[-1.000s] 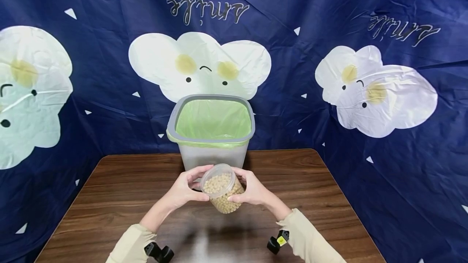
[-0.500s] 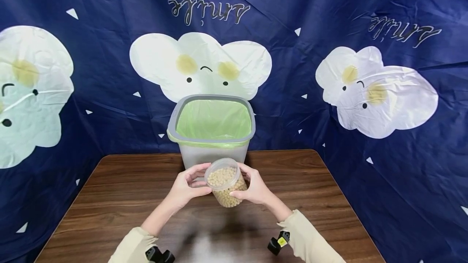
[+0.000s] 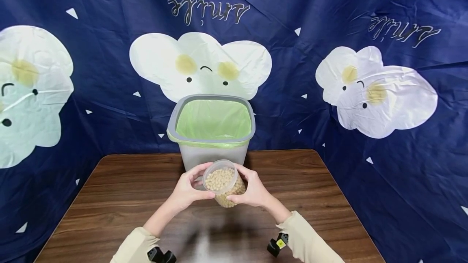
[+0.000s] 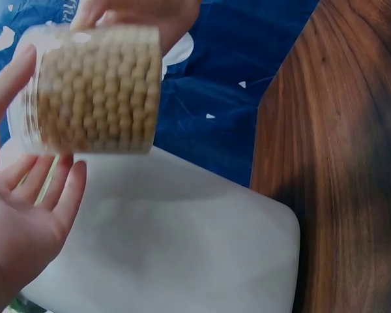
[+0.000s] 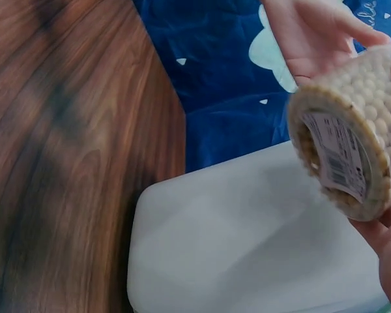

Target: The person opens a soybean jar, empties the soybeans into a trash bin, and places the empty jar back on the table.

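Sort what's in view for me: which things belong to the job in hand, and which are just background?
In use:
clear jar of beans, held by left hand and right hand
bin with green liner, just behind the jar

Background:
wooden table
blue cloud-print cloth

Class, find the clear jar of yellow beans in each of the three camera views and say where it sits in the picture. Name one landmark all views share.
Head view: jar at centre, low, between both hands, before the bin.
Left wrist view: jar upper left, lying sideways.
Right wrist view: jar at right edge, its labelled base showing.
Shared landmark: the white bin on the wooden table.
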A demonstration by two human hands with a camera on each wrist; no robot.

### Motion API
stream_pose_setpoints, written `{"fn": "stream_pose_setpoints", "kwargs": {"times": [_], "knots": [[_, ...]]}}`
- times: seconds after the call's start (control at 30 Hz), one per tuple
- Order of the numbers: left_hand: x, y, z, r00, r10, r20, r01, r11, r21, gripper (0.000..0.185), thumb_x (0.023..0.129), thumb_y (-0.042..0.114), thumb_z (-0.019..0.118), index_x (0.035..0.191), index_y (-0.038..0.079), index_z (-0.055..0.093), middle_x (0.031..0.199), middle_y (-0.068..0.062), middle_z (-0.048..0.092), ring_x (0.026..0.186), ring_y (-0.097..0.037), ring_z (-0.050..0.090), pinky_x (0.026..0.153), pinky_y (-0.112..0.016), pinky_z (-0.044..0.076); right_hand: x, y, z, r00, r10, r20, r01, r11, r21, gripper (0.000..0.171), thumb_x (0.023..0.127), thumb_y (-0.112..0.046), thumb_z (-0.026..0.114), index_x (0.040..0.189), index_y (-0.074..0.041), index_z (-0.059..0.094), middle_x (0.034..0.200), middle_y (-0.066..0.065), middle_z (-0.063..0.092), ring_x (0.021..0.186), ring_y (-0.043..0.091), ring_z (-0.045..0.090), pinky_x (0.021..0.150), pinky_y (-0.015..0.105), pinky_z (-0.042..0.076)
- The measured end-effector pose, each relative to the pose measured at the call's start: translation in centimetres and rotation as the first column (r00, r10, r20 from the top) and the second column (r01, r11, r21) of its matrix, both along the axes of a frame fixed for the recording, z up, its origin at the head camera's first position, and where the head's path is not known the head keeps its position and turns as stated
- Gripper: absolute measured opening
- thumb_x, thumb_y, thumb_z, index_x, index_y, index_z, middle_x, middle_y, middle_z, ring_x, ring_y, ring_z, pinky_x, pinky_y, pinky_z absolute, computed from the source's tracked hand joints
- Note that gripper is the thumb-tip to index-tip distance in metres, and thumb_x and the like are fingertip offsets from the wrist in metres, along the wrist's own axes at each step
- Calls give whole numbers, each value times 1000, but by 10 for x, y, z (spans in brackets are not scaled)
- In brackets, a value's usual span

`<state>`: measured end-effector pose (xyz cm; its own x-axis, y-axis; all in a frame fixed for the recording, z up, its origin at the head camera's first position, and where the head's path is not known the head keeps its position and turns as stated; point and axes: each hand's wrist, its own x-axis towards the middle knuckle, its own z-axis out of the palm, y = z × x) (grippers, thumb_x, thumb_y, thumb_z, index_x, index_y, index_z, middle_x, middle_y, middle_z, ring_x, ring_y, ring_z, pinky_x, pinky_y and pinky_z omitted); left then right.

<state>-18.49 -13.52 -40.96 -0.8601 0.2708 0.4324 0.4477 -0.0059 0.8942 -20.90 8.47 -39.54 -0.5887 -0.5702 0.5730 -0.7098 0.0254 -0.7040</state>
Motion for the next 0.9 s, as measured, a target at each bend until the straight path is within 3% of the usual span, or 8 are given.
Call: {"fn": "stream_pose_setpoints", "kwargs": {"times": [0.1,0.2,0.4,0.53,0.6,0.67,0.8,0.9], "knots": [[1,4,1,996,84,-2,-84,996,-22,70,62,-6,78,125,-6,48,112,-26,57,98,-2,54,76,-24,49,3,-3,3,995,-73,-69,73,997,-9,73,57,-1,79,120,14,46,109,26,58,95,28,59,82,30,49],[1,4,3,997,77,-8,-77,996,-33,69,64,-4,77,126,-6,47,114,-26,55,100,-2,53,78,-25,50,0,-2,0,996,-78,-46,77,997,-24,73,58,1,79,121,14,45,110,27,57,97,25,59,82,30,49],[-2,-10,7,992,-120,-27,120,993,-9,61,68,-5,74,122,-12,46,111,-15,59,96,-8,57,79,-27,51,-10,6,-18,991,50,127,-46,998,-31,72,64,-5,76,127,7,44,114,24,56,101,10,55,82,30,49],[-4,-13,7,961,-275,-32,276,960,44,65,69,-3,74,123,-17,40,113,-6,58,96,-12,59,78,-29,52,-10,6,-19,982,139,124,-139,990,-4,74,69,-21,75,131,4,42,117,21,56,104,12,55,83,33,49],[-4,-12,7,953,-300,-47,302,951,65,67,69,-3,74,124,-18,38,114,-7,57,97,-13,58,77,-29,52,-8,5,-18,984,150,96,-150,989,-3,75,70,-23,75,131,4,41,116,20,56,104,14,55,83,33,49],[-2,-9,6,964,-259,-60,263,961,80,67,67,-4,75,123,-17,40,113,-6,58,97,-11,57,78,-27,51,-4,3,-12,989,128,75,-128,992,-10,73,69,-19,75,130,5,42,115,20,57,103,15,56,84,33,49],[1,-3,6,993,-87,-73,93,993,74,66,64,-6,76,122,-13,45,109,-5,60,99,-7,55,78,-22,49,8,-2,1,1000,15,20,-15,999,-37,73,62,-6,75,125,12,43,111,25,57,100,18,57,84,29,48],[3,1,6,998,-13,-61,17,998,68,66,65,-5,76,122,-11,46,110,-3,61,100,-5,55,77,-20,48,13,-4,7,998,-58,21,59,997,-48,73,60,0,75,124,14,42,111,28,56,100,17,56,84,27,48]]}}
